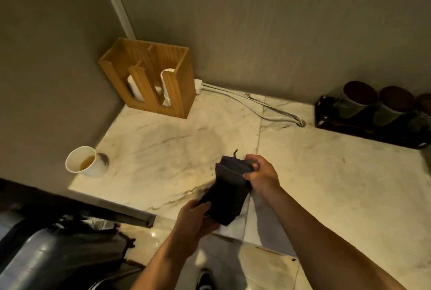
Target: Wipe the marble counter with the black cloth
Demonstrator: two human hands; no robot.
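Note:
A folded black cloth (229, 190) is stretched between both hands just above the front part of the white veined marble counter (163, 149). My right hand (261, 174) pinches the cloth's far end. My left hand (194, 218) grips its near end, close to the counter's front edge. A short loop sticks up from the cloth's far corner.
A white paper cup (87, 161) holding some brown liquid stands at the counter's left edge by the wall. A wooden cup dispenser (151, 79) sits in the back corner. White cables (251, 105) run along the back wall. A black rack of jars (373, 112) stands at the right. A bin with a dark liner (58, 254) is below on the left.

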